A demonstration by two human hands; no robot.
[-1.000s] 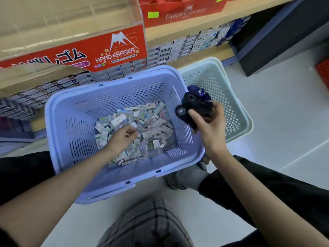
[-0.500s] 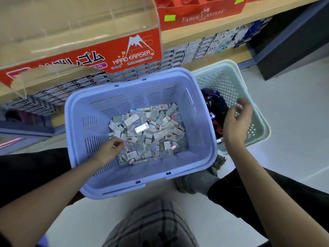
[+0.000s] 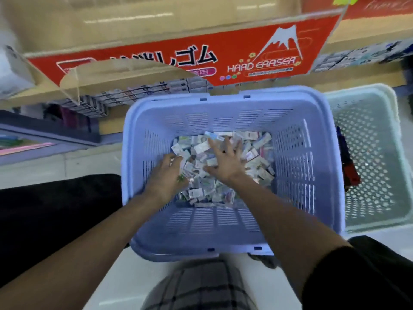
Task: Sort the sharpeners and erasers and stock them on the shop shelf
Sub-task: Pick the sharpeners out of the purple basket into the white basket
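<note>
Down in the basket [image 3: 295, 175], erasers [image 3: 257, 153] lie pointing every way; right hand [image 3: 226, 163] splayed wide, left hand [image 3: 166, 175] grip unclear

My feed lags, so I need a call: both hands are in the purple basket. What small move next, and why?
Probably curl the right hand around a few erasers: it lies spread flat on the loose pile in the purple basket, holding nothing. Whether the left hand, at the pile's left edge, grips any is unclear.
</note>
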